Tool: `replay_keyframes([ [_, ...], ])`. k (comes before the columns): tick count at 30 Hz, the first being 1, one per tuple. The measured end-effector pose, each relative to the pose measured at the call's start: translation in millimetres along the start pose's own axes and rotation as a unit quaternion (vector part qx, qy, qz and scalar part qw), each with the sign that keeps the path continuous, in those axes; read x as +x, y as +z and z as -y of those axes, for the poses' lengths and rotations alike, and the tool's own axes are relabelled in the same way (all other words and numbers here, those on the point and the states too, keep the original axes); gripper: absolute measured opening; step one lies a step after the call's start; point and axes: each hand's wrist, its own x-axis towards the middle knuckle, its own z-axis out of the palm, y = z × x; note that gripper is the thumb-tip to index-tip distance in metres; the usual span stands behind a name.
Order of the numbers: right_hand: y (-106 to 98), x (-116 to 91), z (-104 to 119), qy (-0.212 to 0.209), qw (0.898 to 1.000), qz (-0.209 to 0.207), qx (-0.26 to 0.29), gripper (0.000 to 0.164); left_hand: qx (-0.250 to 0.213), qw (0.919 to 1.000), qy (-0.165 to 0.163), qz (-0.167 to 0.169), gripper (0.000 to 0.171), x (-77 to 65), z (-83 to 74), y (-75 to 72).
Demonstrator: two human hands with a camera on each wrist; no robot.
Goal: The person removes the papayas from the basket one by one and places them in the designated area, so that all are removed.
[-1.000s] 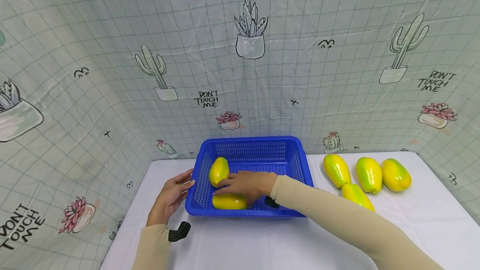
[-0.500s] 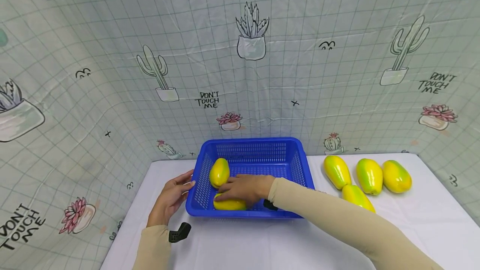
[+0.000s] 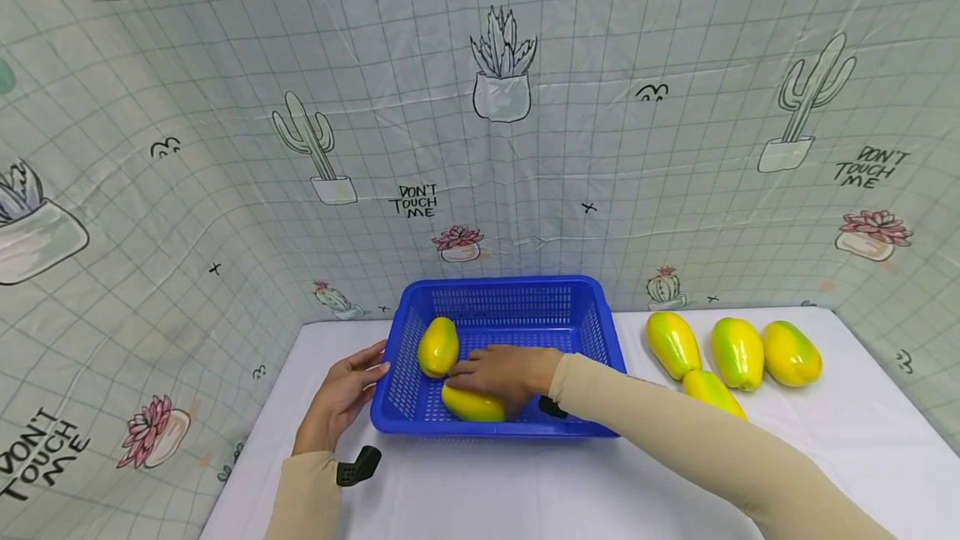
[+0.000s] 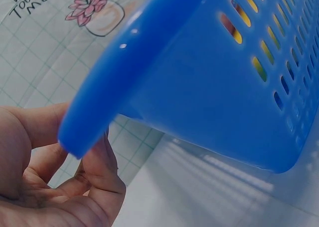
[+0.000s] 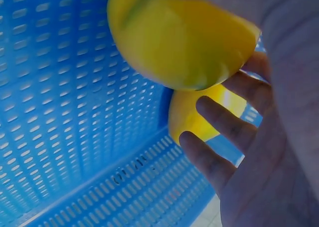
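A blue slotted plastic basket (image 3: 517, 427) stands on the table. My left hand (image 3: 339, 397) pinches its left rim, thumb and fingers on either side in the left wrist view. Inside, near the front wall, my right hand (image 3: 504, 373) grips a yellow-green mango (image 3: 474, 405) from above. In the right wrist view this mango (image 5: 174, 42) lies between the thumb side and the fingers, while the other fingers are spread. A second mango (image 3: 438, 347) rests at the basket's left side, just beyond the right fingertips. The underside of the gripped mango is hidden.
Several more mangoes lie on the white tablecloth (image 3: 450, 490) to the right of the basket, among them a mango (image 3: 672, 344) nearest it and a mango (image 3: 792, 353) farthest right. A patterned cloth (image 3: 555, 190) hangs behind and at the sides.
My right hand has shifted a little to the right with the gripped mango, which now lies at more of a slant. My left hand stays on the rim, and the other mangoes stay put.
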Motion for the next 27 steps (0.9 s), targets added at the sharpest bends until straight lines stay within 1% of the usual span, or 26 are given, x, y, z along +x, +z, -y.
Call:
replay_keyframes([
  [6,3.6,-0.4,-0.7,0.001,1.000,-0.005,0.012,0.098,0.000,1.0000,-0.002,-0.001,0.056,-0.6,0.0,0.4],
  [10,5.0,-0.2,-0.1,-0.008,1.000,-0.008,-0.002,0.099,0.000,1.0000,-0.002,-0.001,0.055,-1.1,0.0,1.2],
  [14,5.5,-0.2,0.3,-0.006,1.000,-0.009,-0.011,0.096,-0.002,1.0000,-0.001,0.000,0.055,-0.9,0.5,1.4],
  [20,4.9,-0.6,-0.2,0.001,1.000,-0.002,-0.002,0.096,-0.001,1.0000,0.006,0.001,0.055,-0.8,1.7,1.3],
  [27,4.0,-6.5,-6.3,-0.001,1.000,-0.008,0.018,0.095,0.000,0.9999,0.014,0.005,0.054,-0.4,2.2,0.4],
])
